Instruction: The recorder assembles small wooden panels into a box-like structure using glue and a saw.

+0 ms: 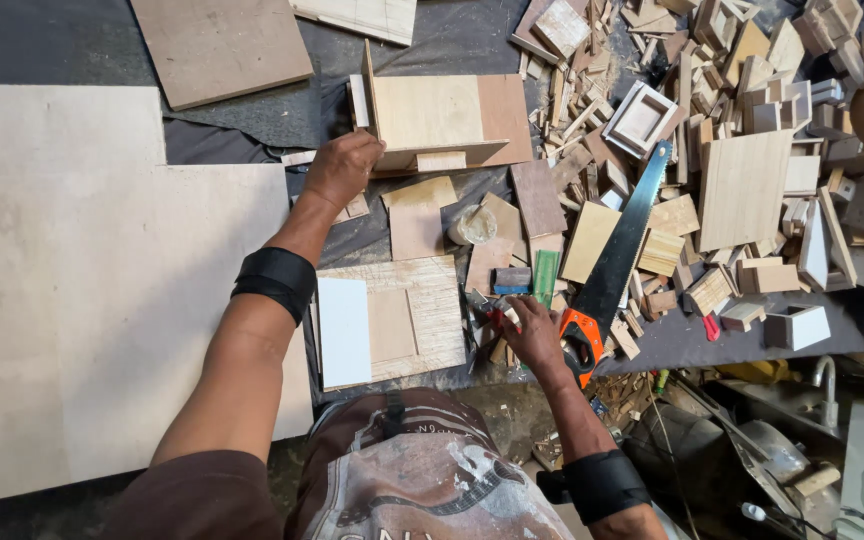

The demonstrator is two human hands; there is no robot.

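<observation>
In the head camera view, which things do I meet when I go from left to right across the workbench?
Large plywood sheet → left hand on the half-built wooden box → right hand → handsaw → square plywood panel → pile of wood offcuts.

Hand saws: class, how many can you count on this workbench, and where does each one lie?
1. The hand saw with a black blade and orange handle lies diagonally beside the right hand, its tip toward the pile of wood offcuts. Others may be hidden under that pile.
</observation>
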